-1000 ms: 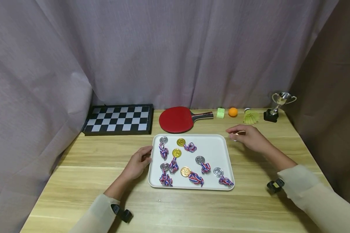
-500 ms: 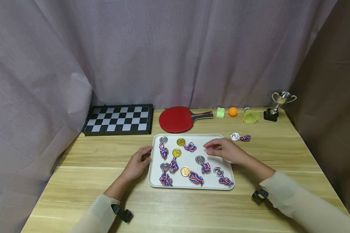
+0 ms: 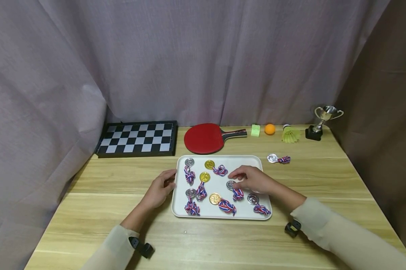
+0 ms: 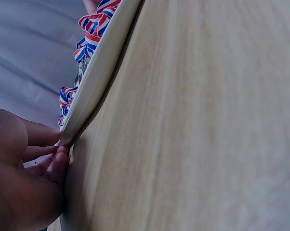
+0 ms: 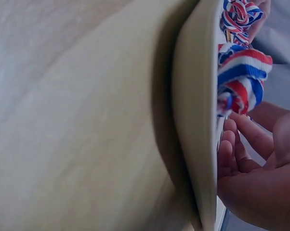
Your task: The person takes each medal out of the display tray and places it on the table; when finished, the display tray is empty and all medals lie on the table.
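Note:
A white tray [image 3: 247,214] bears several gold and silver medals with red, white and blue ribbons. My left hand [image 3: 160,189] holds the tray's left rim, its fingertips pinching the edge in the left wrist view [image 4: 27,168]. Over the tray's right half is my right hand [image 3: 255,180], its thumb tip at a silver medal [image 3: 230,185] and its forefinger just beyond it. The medal lies flat, and the thumb covers part of it. In the right wrist view a ribbon bundle [image 5: 243,72] hides the fingertips. Outside the tray, one silver medal [image 3: 272,158] lies on the table.
Behind the tray stand a black-and-white checkered board [image 3: 139,138], a red table tennis bat [image 3: 204,138], a small green block [image 3: 255,130], an orange ball [image 3: 269,129], a yellow shuttlecock [image 3: 290,134] and a silver trophy cup [image 3: 324,118]. A grey curtain [image 3: 203,63] hangs behind.
My right hand let go of a silver medal on the table right of the tray, then moved left and down to another silver medal on the tray. The left hand stayed put.

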Tool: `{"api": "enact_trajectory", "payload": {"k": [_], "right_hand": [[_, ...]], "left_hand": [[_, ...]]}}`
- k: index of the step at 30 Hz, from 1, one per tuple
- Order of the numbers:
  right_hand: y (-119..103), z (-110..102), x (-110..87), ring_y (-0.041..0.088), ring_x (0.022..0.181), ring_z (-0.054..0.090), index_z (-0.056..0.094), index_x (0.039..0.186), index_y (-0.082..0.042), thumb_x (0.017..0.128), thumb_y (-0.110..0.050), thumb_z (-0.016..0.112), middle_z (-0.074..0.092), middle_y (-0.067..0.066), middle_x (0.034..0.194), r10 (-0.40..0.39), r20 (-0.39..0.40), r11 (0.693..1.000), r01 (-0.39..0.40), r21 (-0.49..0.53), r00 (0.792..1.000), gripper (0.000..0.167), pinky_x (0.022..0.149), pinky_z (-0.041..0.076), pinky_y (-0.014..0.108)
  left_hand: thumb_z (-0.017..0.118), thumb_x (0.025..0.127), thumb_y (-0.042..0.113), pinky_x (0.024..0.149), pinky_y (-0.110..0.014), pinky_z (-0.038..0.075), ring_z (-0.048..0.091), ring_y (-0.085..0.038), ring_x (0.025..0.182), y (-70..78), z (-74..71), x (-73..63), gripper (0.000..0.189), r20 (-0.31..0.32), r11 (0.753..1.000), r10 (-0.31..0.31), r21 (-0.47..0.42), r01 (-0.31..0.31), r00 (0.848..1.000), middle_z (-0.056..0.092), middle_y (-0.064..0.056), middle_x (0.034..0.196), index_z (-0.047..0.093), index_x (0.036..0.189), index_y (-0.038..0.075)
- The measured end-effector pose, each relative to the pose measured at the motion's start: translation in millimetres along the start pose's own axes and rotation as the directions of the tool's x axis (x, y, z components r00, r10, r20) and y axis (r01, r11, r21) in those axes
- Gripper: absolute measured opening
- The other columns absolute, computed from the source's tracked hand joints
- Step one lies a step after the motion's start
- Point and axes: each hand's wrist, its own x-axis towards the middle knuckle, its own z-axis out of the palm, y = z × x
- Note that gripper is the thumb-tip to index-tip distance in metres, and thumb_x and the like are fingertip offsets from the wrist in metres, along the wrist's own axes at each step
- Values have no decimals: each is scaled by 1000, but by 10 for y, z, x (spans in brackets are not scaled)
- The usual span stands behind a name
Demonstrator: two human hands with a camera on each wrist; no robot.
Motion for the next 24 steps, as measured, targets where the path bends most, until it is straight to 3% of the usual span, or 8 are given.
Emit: {"api": "enact_trajectory", "payload": {"k": [8, 16, 24], "right_hand": [[7, 54, 20, 18, 93, 58, 77, 113, -8, 86, -11, 83, 70, 2, 104, -53, -30, 995, 50, -90, 998, 27, 81, 49, 27], [11, 65, 8, 18, 93, 57, 77, 105, -12, 86, -10, 83, 66, 1, 99, -76, -35, 991, 72, -116, 996, 20, 82, 49, 29], [16, 45, 24, 17, 94, 58, 70, 102, -10, 85, -8, 83, 67, 0, 99, -100, -8, 992, 99, -79, 995, 22, 87, 51, 33]], "left_hand": [[58, 96, -12, 100, -32, 52, 59, -36, 121, -13, 1, -4, 49, -7, 1000, 1, 21, -1, 1000, 53, -25, 144, 50, 145, -10], [57, 96, -13, 102, -40, 53, 58, -38, 122, -22, -7, -5, 50, 9, 1000, 11, 6, -11, 1000, 52, -27, 145, 48, 146, -12], [57, 97, -11, 101, -28, 52, 58, -36, 124, -31, -1, 14, 50, 10, 1000, 1, -1, -1, 1000, 52, -24, 147, 48, 146, -11]]}}
